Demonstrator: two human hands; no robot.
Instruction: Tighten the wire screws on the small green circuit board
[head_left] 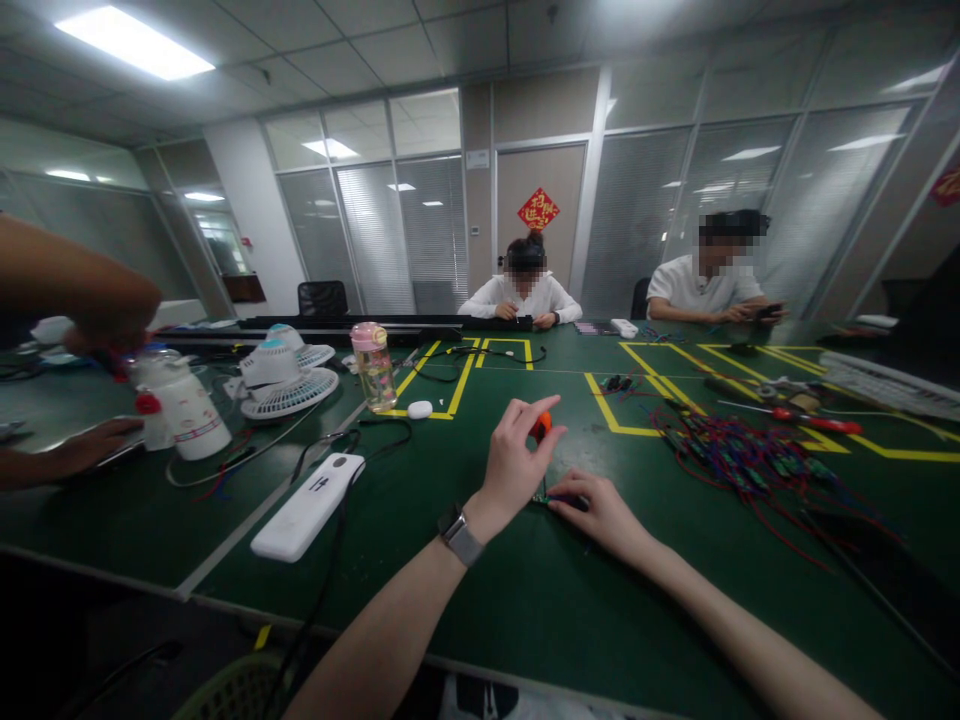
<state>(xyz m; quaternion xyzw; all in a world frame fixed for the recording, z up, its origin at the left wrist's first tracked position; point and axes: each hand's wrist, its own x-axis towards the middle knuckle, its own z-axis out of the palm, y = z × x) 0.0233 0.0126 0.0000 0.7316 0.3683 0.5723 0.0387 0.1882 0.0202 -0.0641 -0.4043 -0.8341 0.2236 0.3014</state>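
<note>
Left hand (516, 452) pinches an orange-handled screwdriver (541, 427) upright; right hand (600, 510), fingers curled narrow beside the screwdriver, presses a small part (564, 499) onto the green table (525, 600)

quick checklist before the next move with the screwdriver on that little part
1. Left hand grips the orange-handled screwdriver: ok.
2. Right hand pins the small part to the green table: ok.
3. Screwdriver tip seated in the part: cannot tell, fingers hide it.
4. Pile of red and blue wires apart from both hands: ok.
5. White power bank and its cable lie apart from the left arm: ok.
</note>
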